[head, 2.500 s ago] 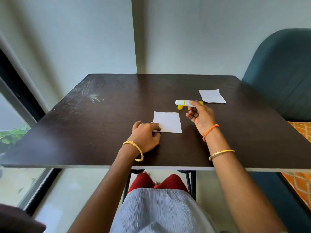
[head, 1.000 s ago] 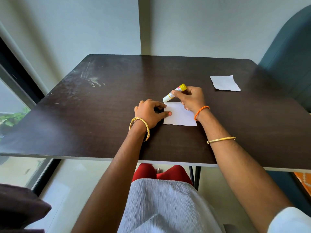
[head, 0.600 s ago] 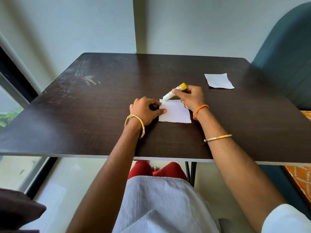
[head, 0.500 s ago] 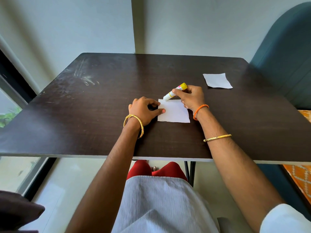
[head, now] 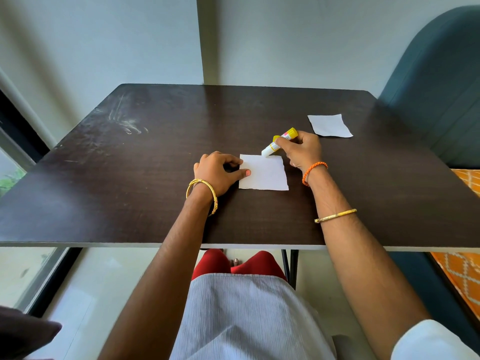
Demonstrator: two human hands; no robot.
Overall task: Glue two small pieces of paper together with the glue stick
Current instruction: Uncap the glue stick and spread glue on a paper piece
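Observation:
A small white paper square (head: pixel 265 174) lies on the dark table (head: pixel 130 178) in front of me. My left hand (head: pixel 217 172) rests on the table with its thumb pressing the paper's left edge. My right hand (head: pixel 301 149) grips a white and yellow glue stick (head: pixel 279 141), tilted, with its white tip touching the paper's far edge near the right corner. A second white paper square (head: pixel 330 126) lies flat at the far right of the table, apart from both hands.
A teal upholstered chair back (head: pixel 436 87) stands to the right of the table, with an orange patterned cushion (head: pixel 465 276) below it. A wall is behind the table's far edge and a window frame (head: pixel 23 131) runs along the left.
My right hand picked the glue stick up and brought its tip onto the paper's far edge. In the last half second the tip slid right along that edge. My left thumb stays on the paper.

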